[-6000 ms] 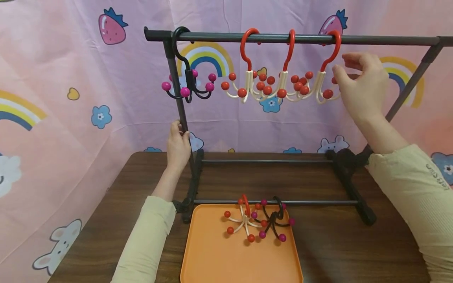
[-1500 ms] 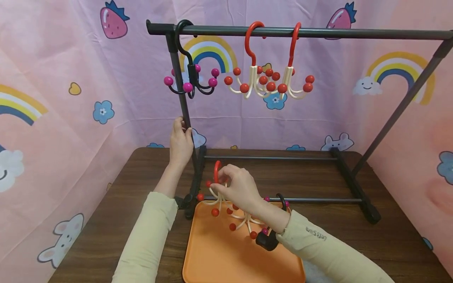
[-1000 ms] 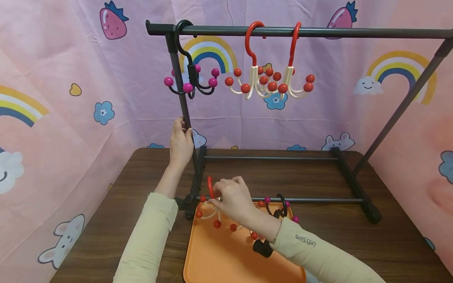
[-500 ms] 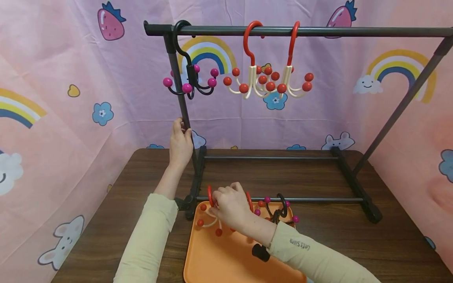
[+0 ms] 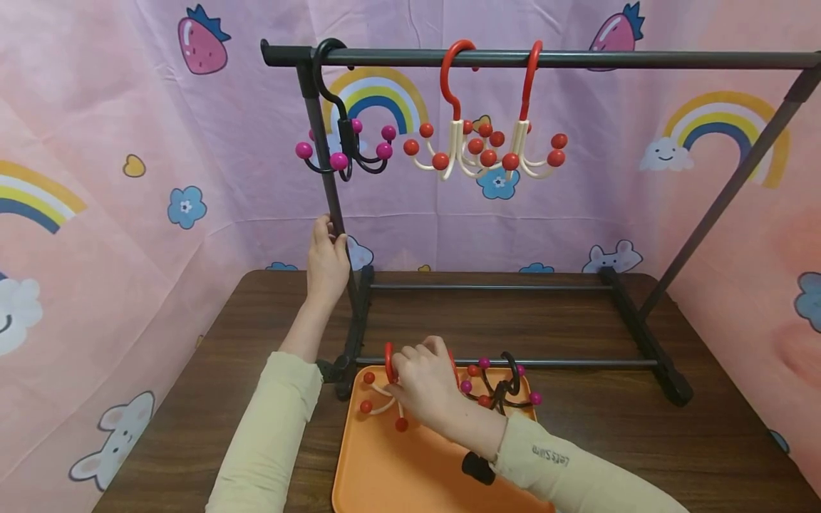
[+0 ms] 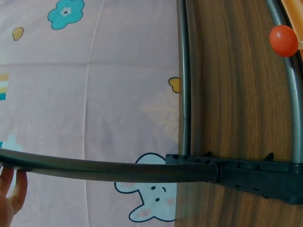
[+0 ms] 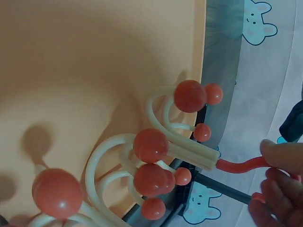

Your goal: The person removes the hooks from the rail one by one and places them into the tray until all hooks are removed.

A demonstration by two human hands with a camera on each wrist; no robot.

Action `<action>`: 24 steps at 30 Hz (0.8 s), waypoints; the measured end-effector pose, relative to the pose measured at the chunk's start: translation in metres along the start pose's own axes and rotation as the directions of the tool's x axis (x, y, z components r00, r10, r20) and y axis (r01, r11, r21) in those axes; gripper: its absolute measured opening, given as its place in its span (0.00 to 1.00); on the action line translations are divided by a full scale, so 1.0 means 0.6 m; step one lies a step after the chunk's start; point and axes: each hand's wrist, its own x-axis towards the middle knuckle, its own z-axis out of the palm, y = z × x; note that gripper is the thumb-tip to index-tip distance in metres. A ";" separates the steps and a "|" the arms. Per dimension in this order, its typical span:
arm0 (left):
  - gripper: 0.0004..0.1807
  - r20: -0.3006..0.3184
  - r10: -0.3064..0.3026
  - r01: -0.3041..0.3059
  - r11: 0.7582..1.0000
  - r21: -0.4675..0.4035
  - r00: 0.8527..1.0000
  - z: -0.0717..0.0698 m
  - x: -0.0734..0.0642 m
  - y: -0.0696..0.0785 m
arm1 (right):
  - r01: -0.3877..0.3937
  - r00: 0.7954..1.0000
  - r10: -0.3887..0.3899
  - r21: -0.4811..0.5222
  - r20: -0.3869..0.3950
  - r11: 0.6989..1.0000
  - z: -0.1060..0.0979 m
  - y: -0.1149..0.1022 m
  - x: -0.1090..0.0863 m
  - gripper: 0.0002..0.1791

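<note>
My left hand (image 5: pixel 327 267) holds the left post (image 6: pixel 118 170) of a dark metal rack, fingers and thumb on either side of it. Low over the orange tray (image 5: pixel 385 477), my right hand (image 5: pixel 423 381) pinches the red hook of a cream multi-arm hanger (image 7: pixel 194 146) with red ball tips. Its balls are at the tray's far left corner; whether they all touch it I cannot tell. A second cream hanger (image 7: pixel 111 165) lies beside it, mostly hidden behind my hand in the head view. Right of that lies a black hanger (image 5: pixel 502 392) with magenta balls.
From the rack's top bar (image 5: pixel 641 60) hang a black hanger (image 5: pixel 346 139) at the left and two cream hangers, one (image 5: pixel 456 139) near the middle and another (image 5: pixel 520 139) right of it. The rack's lower rail (image 5: pixel 577 363) runs just behind the tray on the wooden table (image 5: pixel 641 456).
The rightmost cream hanger has left the top bar and come down to the tray in my right hand. Over the last second it sank lower. My left hand has stayed on the post.
</note>
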 end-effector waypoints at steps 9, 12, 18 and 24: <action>0.17 -0.002 0.008 -0.008 1.000 -0.002 1.000 -0.002 0.000 -0.001 | 0.006 0.998 -0.011 -0.081 -0.059 0.997 -0.022 0.012 -0.005 0.23; 0.16 -0.009 0.011 -0.011 1.000 0.001 1.000 -0.001 0.001 -0.003 | 0.028 0.993 -0.034 -0.056 -0.109 0.998 -0.032 0.019 -0.004 0.23; 0.16 -0.012 0.020 -0.020 1.000 -0.002 1.000 0.001 0.001 -0.005 | 0.079 0.967 -0.076 0.002 -0.242 0.997 -0.075 0.044 0.018 0.18; 0.15 -0.017 0.012 -0.012 1.000 0.006 1.000 0.002 0.003 -0.005 | 0.083 0.928 -0.074 0.007 -0.365 0.997 -0.148 0.090 0.064 0.12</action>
